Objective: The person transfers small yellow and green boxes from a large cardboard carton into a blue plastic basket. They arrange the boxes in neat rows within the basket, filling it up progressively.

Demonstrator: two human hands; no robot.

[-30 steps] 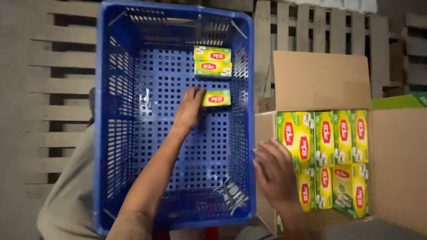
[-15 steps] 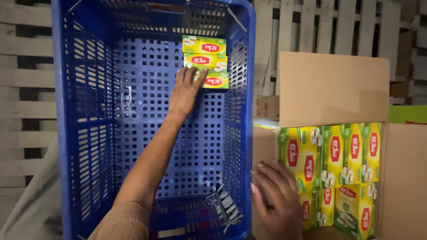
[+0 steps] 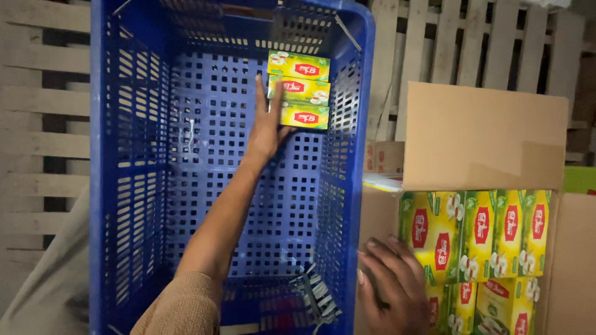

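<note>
Inside the blue perforated plastic crate [image 3: 155,186], the left hand [image 3: 268,127] is lying flat and open, fingers stretched, against the side of three stacked yellow-green cardboard packets [image 3: 302,90] at the crate's far right corner. A moment earlier the fingers were curled on the nearest packet; now they are extending alongside. Right of the crate, the right hand [image 3: 392,286] is resting unclenched on the brown cardboard carton [image 3: 484,139].

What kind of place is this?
Probably a storeroom or warehouse: wooden pallets stand behind, a cardboard carton holds many yellow boxes, and a big blue crate has three inside.
</note>
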